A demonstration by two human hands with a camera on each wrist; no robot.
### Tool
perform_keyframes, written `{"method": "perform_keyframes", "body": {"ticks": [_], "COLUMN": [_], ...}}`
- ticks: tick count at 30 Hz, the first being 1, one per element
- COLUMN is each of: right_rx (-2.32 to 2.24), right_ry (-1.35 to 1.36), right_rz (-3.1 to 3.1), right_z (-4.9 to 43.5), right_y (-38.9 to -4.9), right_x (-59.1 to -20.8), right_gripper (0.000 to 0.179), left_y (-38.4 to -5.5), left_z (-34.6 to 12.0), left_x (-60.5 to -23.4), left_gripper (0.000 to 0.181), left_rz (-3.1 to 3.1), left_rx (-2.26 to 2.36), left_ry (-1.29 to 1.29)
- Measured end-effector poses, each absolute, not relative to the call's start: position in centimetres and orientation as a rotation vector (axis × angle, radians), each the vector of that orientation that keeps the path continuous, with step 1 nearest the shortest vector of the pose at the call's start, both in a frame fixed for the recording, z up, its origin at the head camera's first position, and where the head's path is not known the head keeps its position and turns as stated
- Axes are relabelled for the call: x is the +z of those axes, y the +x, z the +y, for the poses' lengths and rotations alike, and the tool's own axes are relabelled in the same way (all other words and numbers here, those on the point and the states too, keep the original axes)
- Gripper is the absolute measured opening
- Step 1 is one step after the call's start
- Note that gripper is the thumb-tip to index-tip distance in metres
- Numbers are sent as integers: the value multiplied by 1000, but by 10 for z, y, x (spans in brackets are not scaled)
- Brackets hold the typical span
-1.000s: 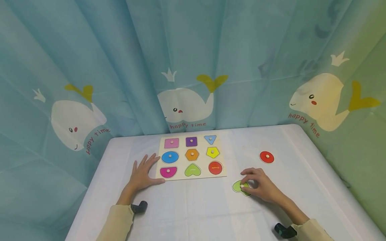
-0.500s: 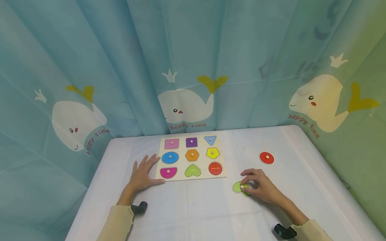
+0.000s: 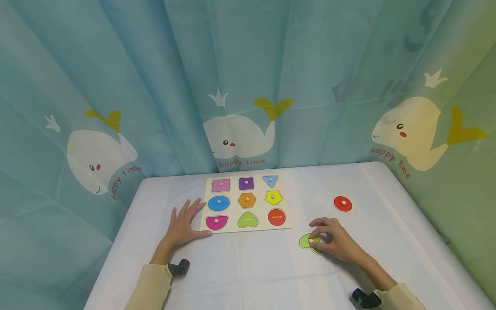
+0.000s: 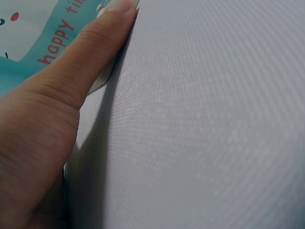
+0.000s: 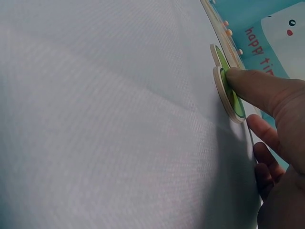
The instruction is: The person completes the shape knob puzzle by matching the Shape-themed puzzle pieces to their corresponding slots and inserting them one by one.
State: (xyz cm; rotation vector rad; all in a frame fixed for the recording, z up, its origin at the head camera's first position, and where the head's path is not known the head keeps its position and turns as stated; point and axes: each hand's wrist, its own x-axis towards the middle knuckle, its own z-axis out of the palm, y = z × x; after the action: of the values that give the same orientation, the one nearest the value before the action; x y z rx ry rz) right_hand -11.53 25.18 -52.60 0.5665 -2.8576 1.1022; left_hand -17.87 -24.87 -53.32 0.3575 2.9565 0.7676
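Note:
My right hand [image 3: 335, 239] pinches the small knob of a green heart puzzle piece [image 3: 304, 240] at the table's right half. In the right wrist view the heart piece [image 5: 223, 86] shows its pale wooden edge, with the thumb against it. My left hand [image 3: 182, 224] rests at the left edge of the puzzle board [image 3: 232, 226], fingers spread, thumb by its near corner. In the left wrist view the thumb [image 4: 81, 57] touches the board's edge. A green heart recess [image 3: 247, 220] and a red circle recess [image 3: 277, 217] lie in the board's near row.
A red round knobbed piece [image 3: 342, 203] lies on the white cloth to the right of the board. Several other knobbed shapes, such as the blue oval [image 3: 218, 203], sit in the board. A blue curtain [image 3: 248, 64] with whales hangs behind the table.

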Motion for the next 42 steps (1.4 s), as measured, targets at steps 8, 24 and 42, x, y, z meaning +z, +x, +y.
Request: {"method": "perform_keyframes", "body": {"ticks": [8,24,42], "right_rx": [1118,1153,1148], "right_ry": [576,503,532], "right_rz": [-2844,-2901,-2866], "right_z": [252,252,251], "right_y": [-114,-116,-115], "right_x": [-527,-528,-527], "right_gripper": [27,27,25], "left_y": [-178,-178,-177], "left_z": [-249,-248,-248], "left_x": [-533,-532,-530], "left_gripper": [104,102,102], "left_rz": [2958,2965,2965], "left_rx": [767,782,778], "left_ry": [356,369,368]}}
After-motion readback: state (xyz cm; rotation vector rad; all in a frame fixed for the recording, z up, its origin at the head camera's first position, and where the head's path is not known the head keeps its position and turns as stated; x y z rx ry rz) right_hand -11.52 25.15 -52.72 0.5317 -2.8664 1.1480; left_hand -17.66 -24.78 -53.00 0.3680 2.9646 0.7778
